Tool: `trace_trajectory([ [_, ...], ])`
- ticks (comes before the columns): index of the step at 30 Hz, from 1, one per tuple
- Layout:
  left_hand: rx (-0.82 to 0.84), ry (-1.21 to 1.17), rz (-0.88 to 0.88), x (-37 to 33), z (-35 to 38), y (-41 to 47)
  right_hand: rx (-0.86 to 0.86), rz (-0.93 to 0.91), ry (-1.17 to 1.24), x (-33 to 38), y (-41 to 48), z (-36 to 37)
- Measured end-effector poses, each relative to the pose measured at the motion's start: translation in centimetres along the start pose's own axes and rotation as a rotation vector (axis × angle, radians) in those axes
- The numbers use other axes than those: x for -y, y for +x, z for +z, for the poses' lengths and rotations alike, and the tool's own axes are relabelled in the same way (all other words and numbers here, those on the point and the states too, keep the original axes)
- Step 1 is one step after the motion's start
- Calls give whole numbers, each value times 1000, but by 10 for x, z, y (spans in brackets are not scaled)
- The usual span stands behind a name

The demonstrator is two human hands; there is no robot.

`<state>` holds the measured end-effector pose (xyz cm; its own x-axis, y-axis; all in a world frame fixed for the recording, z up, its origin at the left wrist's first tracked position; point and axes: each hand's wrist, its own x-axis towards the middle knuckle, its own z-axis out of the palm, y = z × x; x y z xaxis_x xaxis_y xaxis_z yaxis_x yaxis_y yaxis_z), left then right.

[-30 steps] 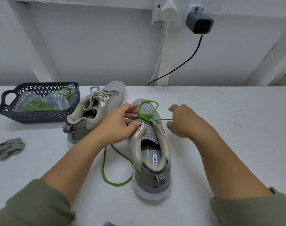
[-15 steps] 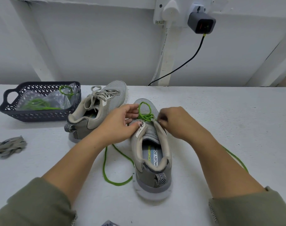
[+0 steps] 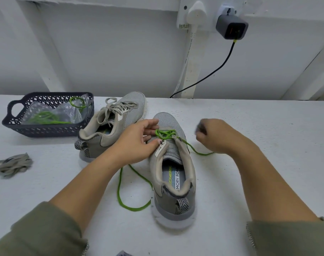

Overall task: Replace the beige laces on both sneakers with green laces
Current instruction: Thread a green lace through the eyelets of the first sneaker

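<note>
Counter [image 3: 250, 145] carries two grey sneakers: the near sneaker [image 3: 174, 182] at centre, heel toward the viewer, and the far sneaker [image 3: 120, 122] just behind-left, its beige laces [image 3: 118, 106] in place. A dark basket [image 3: 46, 129] sits far left. The left grip [image 3: 137, 143] clasps the near sneaker's forepart. The right grip [image 3: 213, 135] is curled and blurred; whether it holds the green lace [image 3: 131, 182], threaded near the toe, cannot be told.

You worked under bright, even, diffuse light that threw only soft shadows beside the basket [image 3: 46, 130] and the near sneaker [image 3: 176, 209], though motion blur smeared the knuckles of your right hand [image 3: 215, 136] gripping the green lace [image 3: 194, 151], and the wide lens bowed the table [image 3: 259, 126] edge toward the corners.
</note>
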<state>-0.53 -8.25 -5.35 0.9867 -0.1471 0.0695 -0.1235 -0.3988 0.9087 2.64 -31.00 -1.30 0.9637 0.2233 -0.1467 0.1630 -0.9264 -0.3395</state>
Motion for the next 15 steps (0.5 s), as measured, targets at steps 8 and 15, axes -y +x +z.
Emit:
trace_trajectory([
  [8,-1,-24,-22,1,1,0,-4,114,-100,5,3,5],
  [15,23,119,-3,-17,-4,4,-142,-45,511,34,-14,-23],
])
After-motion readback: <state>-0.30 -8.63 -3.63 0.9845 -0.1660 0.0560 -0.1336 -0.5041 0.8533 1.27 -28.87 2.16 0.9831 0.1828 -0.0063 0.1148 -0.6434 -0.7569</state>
